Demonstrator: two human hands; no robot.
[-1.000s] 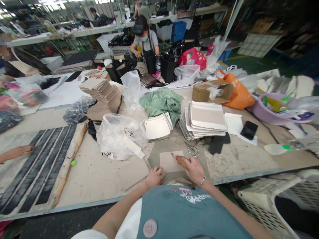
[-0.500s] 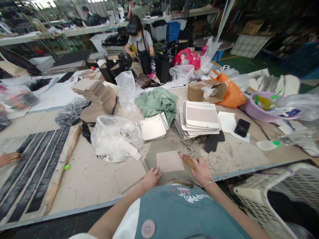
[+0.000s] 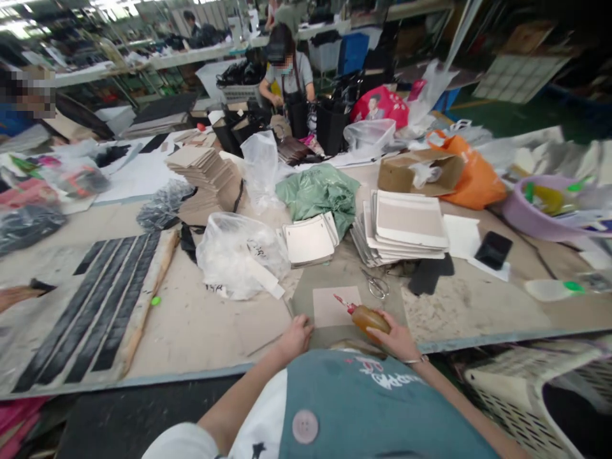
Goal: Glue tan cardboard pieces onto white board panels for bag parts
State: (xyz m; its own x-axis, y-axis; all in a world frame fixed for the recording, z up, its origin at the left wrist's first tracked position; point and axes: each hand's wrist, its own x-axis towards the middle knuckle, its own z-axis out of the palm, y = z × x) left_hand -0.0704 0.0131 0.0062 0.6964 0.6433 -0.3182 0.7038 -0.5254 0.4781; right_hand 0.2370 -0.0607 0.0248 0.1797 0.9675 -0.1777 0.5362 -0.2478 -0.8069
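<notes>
In my right hand [image 3: 399, 338] is a squeeze glue bottle [image 3: 369, 320], amber with a red nozzle, tilted so the tip points up and left over a beige rectangular panel [image 3: 329, 306]. The panel lies flat on a grey-green sheet [image 3: 302, 287] at the table's front. Beside the panel's lower left corner rests my left hand [image 3: 297, 336], fingers curled together; whether they pinch anything is hidden. Behind the bottle lie scissors [image 3: 377, 287]. Two stacks of pale panels stand farther back, a smaller stack [image 3: 310, 242] and a taller stack [image 3: 408, 220].
A clear plastic bag [image 3: 239, 255] and black strips [image 3: 102, 299] lie to the left, where another person's hand [image 3: 19, 297] holds a dark piece. A phone [image 3: 494, 249], purple basin [image 3: 535, 210] and orange bag [image 3: 478, 175] are right. A white crate [image 3: 507, 389] stands below the table edge.
The view has swung left, shifting the scene rightward. The glue bottle's nozzle has moved from the panel's right edge to over the panel. At far left, the other person's hand has lifted a dark piece.
</notes>
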